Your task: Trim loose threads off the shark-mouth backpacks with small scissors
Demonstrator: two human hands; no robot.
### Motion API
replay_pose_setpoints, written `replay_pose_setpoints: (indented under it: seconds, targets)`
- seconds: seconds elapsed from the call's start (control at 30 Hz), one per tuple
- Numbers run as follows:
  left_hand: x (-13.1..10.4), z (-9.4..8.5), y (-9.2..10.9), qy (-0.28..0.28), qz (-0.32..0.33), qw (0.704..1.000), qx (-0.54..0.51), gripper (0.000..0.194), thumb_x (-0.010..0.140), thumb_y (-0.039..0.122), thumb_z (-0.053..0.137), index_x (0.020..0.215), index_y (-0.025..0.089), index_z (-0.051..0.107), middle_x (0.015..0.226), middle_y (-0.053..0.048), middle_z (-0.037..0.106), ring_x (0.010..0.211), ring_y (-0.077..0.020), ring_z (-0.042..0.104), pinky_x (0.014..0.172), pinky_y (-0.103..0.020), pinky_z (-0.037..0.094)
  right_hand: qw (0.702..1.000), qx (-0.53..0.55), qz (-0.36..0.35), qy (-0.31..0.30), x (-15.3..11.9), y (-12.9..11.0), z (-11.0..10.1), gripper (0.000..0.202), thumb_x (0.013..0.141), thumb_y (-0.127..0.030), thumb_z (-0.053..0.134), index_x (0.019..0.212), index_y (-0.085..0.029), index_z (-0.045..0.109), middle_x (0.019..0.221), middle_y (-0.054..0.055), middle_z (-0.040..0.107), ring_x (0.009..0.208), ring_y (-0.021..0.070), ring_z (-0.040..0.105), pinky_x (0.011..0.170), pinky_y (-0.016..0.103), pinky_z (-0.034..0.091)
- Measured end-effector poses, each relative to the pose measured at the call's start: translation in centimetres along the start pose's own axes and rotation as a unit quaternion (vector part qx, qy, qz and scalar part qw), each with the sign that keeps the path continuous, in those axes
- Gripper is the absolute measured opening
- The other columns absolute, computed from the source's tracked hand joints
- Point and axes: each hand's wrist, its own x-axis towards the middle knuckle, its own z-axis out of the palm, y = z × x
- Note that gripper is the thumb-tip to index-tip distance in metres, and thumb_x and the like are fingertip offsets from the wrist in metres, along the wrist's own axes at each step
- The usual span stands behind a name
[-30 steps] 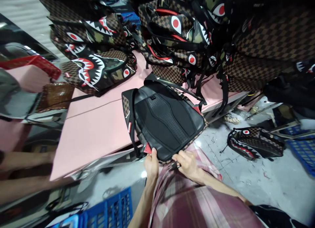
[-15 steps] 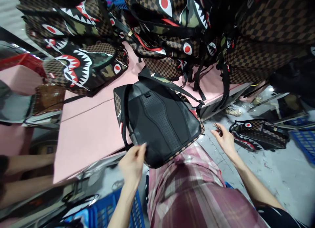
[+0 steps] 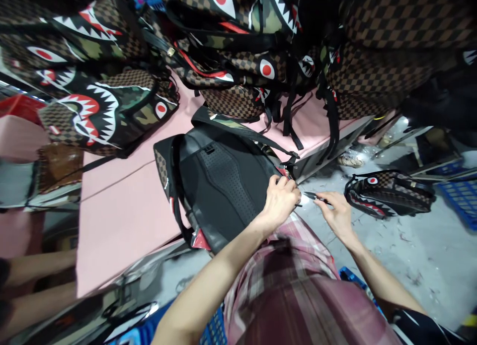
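Note:
A black backpack [image 3: 219,176] lies back panel up, partly on the pink tabletop and partly over my lap. Its padded back has a perforated strip down the middle, and brown check shows along the side. My left hand [image 3: 281,198] reaches across the bag with its fingers curled on the lower right corner edge. Just right of that corner, my right hand [image 3: 337,213] is closed around small thread snips [image 3: 316,198], their tips pointing left toward the bag's edge without touching it. A shoulder strap [image 3: 246,131] runs loose along the far side.
Piles of shark-face backpacks [image 3: 104,106] stand along the back of the pink table [image 3: 119,221]. Another backpack [image 3: 389,193] lies on the floor at right, near a blue crate [image 3: 456,198]. Another person's forearms [image 3: 40,268] show at far left.
My left hand has moved right, from the bag's near left edge to its right corner. The snips in my right hand now point toward that corner. The view has shifted slightly.

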Motion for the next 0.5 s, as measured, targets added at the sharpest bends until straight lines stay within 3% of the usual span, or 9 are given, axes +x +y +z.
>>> replay_pose_setpoints:
  seconds: [0.2,0.5]
  targets:
    - [0.5,0.1,0.8,-0.048,-0.053,0.997,0.025,0.021,0.087,0.019,0.044,0.082,0.012,0.063,0.085,-0.009,0.057,0.083,-0.0211,0.047,0.069,-0.035,0.035,0.998,-0.038,-0.056,-0.005,0.0,-0.7,0.6,0.017,0.087,-0.033,0.055,0.092,-0.022,0.067,0.090,0.004,0.070,0.080,0.0187,0.061,0.074,0.035,0.035]
    - [0.5,0.3,1.3,-0.061,-0.087,0.994,0.032,0.019,0.088,0.021,0.043,0.086,0.011,0.059,0.088,-0.010,0.056,0.084,-0.0223,0.047,0.066,-0.033,0.039,0.997,-0.018,-0.067,-0.020,0.4,-0.8,0.9,0.019,0.088,-0.033,0.053,0.092,-0.021,0.067,0.090,0.004,0.070,0.077,0.0179,0.060,0.073,0.035,0.033]
